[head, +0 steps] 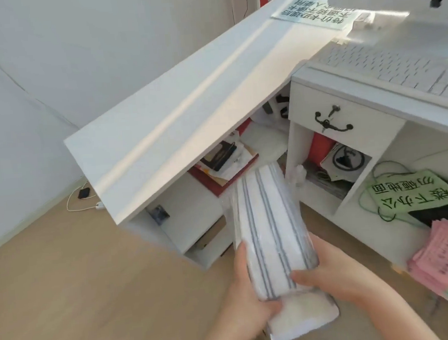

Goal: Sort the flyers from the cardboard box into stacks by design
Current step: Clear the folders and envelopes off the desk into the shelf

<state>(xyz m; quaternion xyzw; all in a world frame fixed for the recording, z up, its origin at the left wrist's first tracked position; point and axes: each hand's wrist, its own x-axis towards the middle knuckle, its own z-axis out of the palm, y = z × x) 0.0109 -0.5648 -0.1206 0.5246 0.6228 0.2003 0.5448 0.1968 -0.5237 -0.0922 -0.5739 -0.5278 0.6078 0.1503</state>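
Green sign (412,195) at 3 o'clock, Chinese lettering upside down. Pink flyers (444,257) stacked below. Left hand (249,283) and right hand (330,271) both grip a wrapped grey-striped white bundle (270,228).

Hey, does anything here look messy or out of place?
Yes. Both hands, left hand and right hand, hold a plastic-wrapped striped cloth pack, not flyers. The shelf under the counter is cluttered with loosely piled papers, and pink slips lie fanned unevenly at the right.

A stack of pink flyers (445,255) lies in the desk's lower right compartment (printed text, unreadable).
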